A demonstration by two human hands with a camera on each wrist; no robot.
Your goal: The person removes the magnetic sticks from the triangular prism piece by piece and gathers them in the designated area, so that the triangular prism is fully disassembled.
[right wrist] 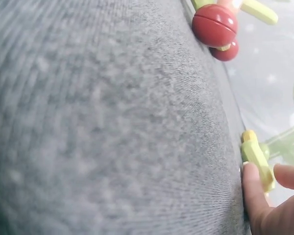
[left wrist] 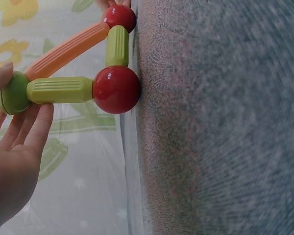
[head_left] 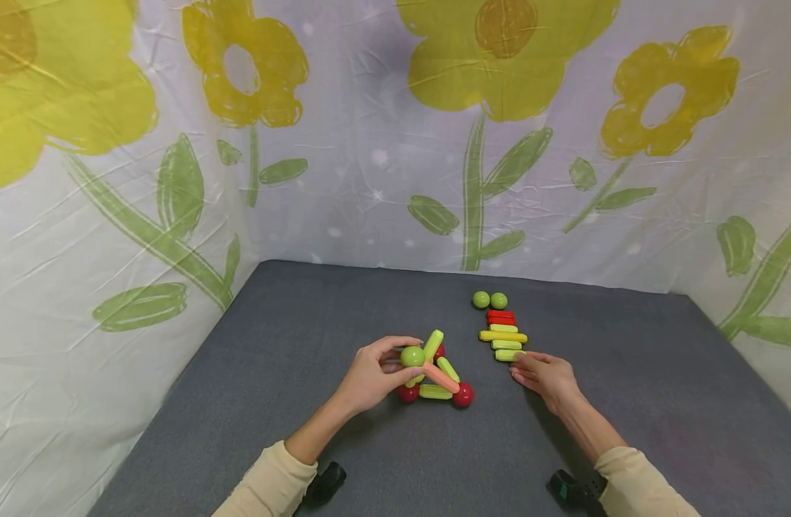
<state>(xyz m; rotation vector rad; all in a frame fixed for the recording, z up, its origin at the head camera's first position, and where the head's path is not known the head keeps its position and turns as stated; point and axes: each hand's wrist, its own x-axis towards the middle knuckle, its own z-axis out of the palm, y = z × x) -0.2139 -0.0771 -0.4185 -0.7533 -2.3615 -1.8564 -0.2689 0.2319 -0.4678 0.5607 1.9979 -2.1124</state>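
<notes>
My left hand point(head_left: 372, 373) grips a green ball point(head_left: 412, 357) between thumb and fingers, at the top of a ball-and-stick frame. From that ball an orange stick point(head_left: 442, 377) slopes to a red ball point(head_left: 463, 395), and a light green stick point(left wrist: 61, 90) reaches another red ball point(left wrist: 116, 90). One more light green stick point(head_left: 433, 345) sticks up beside the green ball, its upper end free. Light green sticks link the red balls at the base. To the right, my right hand point(head_left: 547, 377) pinches the right end of the nearest light green stick point(head_left: 506, 355) in a row.
Beyond the pinched stick lie a short light green stick point(head_left: 506, 345), a longer yellow stick point(head_left: 502, 336), another light green one and red sticks point(head_left: 501, 318). Two green balls point(head_left: 481, 300) sit behind them. A flowered cloth point(head_left: 356, 179) hangs around the dark grey table point(head_left: 343, 309).
</notes>
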